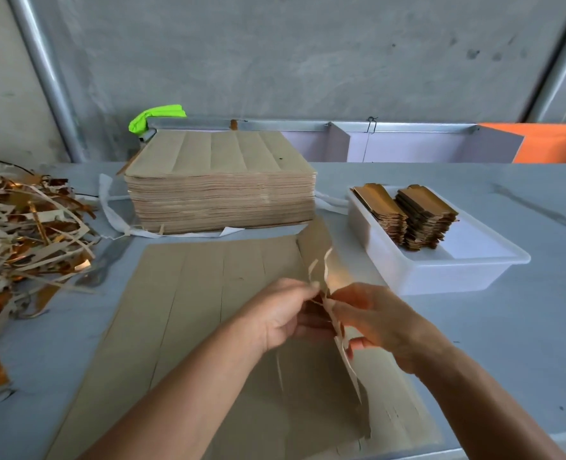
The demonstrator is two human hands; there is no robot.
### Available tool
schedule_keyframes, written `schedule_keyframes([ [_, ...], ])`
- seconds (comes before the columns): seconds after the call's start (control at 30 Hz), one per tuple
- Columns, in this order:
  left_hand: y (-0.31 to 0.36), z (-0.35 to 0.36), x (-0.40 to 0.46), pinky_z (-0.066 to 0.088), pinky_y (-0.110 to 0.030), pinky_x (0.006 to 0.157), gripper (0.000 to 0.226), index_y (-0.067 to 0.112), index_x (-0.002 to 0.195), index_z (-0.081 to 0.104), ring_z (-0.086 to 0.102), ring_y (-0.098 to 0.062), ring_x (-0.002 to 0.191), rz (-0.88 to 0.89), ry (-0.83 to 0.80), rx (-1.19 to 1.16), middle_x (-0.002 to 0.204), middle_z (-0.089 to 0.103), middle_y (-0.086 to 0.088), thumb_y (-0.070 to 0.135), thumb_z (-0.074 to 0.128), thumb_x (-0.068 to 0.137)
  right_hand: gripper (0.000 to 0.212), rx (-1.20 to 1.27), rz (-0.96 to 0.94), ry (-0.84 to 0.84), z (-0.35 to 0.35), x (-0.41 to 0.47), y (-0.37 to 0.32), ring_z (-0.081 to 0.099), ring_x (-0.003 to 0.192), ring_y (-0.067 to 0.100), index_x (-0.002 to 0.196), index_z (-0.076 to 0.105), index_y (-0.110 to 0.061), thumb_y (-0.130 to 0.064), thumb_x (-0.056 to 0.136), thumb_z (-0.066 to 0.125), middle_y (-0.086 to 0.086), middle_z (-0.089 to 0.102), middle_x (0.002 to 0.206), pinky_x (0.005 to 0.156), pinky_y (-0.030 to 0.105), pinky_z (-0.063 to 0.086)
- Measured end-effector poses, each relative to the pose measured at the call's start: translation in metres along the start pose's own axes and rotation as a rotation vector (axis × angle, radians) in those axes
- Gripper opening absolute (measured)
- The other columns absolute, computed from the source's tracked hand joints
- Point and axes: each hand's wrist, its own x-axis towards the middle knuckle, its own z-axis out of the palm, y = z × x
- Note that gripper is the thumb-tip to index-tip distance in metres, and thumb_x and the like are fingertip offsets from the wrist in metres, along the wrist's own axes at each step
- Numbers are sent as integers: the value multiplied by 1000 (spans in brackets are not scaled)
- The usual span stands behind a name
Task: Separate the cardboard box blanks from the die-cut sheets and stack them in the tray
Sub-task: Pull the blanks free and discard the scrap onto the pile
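Near, the left hand (283, 313) and right hand (379, 322) are each pinching the lifted right-edge blank (324, 260) of the die-cut sheet (208, 293) lying flat; farther right, the tray (447, 270) is holding two stacks of blanks (411, 217); far, the sheet pile (221, 187) is sitting

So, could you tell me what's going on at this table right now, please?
A person is separating box blanks from a die-cut sheet lying flat on the table. The left hand and right hand both pinch a strip being torn from the sheet's right edge. A tall pile of uncut sheets waits behind. The white tray on the right holds two stacks of finished blanks, and a heap of scrap trimmings sits on the left.
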Motion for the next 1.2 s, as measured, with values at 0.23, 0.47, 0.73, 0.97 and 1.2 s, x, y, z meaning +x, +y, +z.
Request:
schedule_keyframes([
  [0.23,2,5,20,50,-26,42,59,5,90,59,67,-22,53,-68,175,352,77,68,-13,63,61,78,18,-196,53,3,10,-1,6,67,73,13,100,64,-15,-20,85,70,-4,67,90,62,20,57],
  [0.47,-5,-3,35,47,-22,38,14,3,74,54,58,-16,38,-21,317,396,60,62,-13,-3,56,86,24,-509,-48,177,3,-11,15,63,77,13,96,71,-12,-6,91,48,3,67,89,62,19,51],
  [0.73,-11,-22,29,51,-26,38,17,2,71,50,57,-21,37,15,423,158,47,58,-13,-11,50,82,22,215,165,415,-30,-21,46,67,53,26,81,62,0,16,85,47,20,65,71,44,28,54],
  [0.97,-25,-37,32,53,-28,39,17,1,80,50,60,-25,53,41,492,215,73,58,-20,-14,46,85,16,462,-12,737,-30,-27,50,60,39,24,101,52,-5,4,92,42,11,59,79,30,37,46],
  [1.2,-21,-41,35,57,-30,52,21,4,75,57,61,-22,63,142,496,193,74,60,-14,-1,48,94,55,-92,-189,854,-31,1,30,57,71,39,132,43,-36,1,91,44,9,54,98,40,38,50],
])
